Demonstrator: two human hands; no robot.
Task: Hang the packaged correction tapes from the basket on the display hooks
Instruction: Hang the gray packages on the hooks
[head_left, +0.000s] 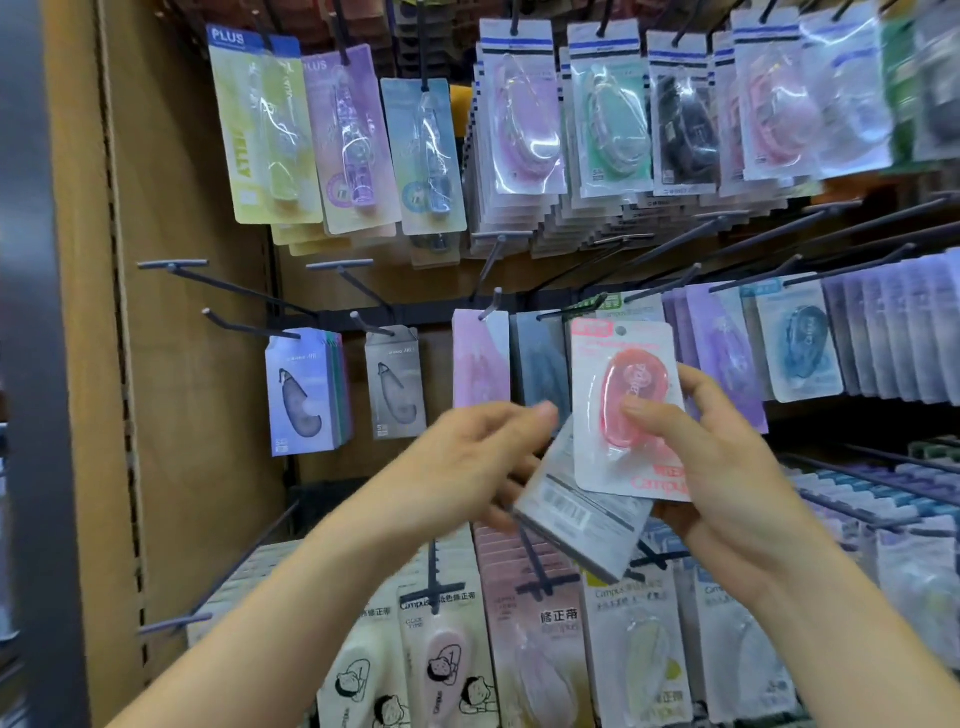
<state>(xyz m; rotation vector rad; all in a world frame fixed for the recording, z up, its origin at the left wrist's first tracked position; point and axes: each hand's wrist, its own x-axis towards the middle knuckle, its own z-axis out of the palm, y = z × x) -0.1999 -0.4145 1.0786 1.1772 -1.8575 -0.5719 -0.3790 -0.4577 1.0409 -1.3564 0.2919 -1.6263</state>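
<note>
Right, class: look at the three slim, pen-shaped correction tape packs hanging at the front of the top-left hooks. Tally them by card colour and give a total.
Yellow pack: 1
Purple pack: 1
Pale blue pack: 1
Total: 3

Forearms are raised, angled inward; a pink package (626, 415) is pinched by the right hand (727, 467), a grey package (576, 525) by the left hand (467, 462).
</note>
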